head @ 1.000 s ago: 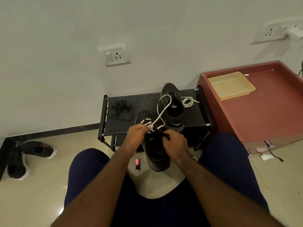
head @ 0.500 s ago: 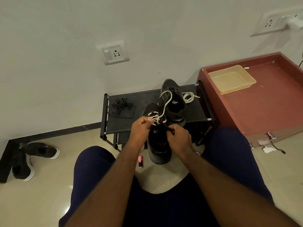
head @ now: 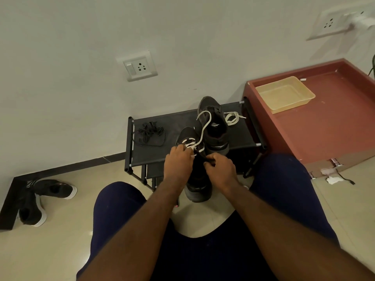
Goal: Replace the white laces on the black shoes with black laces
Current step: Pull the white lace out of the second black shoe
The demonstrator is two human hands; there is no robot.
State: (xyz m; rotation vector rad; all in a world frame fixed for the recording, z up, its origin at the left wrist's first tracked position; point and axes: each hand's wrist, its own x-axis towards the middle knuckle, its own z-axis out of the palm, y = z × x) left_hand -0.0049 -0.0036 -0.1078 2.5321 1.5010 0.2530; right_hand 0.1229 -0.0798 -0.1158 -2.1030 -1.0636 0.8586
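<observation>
Both hands work on the near black shoe (head: 197, 179), which stands heel-down between the knees. Left hand (head: 178, 161) is closed, its fingertips pinching the white lace (head: 200, 136) at the upper eyelets. Right hand (head: 220, 169) is closed too, gripping the tongue or collar edge of the shoe on its side; I cannot tell exactly which. Compared with a second ago, the loose loop of the lace that rises beyond the hands is shorter and the left hand has moved a little higher on the shoe, so I judge that one more crossing is pulled out. Several white crossings remain near the toe, so the unlacing is not finished. Just beyond the hands, the second shoe (head: 213, 122) stands on the black rack (head: 146, 157), already without lace; its removed white lace (head: 232, 118) lies beside it. Black laces (head: 150, 132) wait far left of the left hand, untouched.
</observation>
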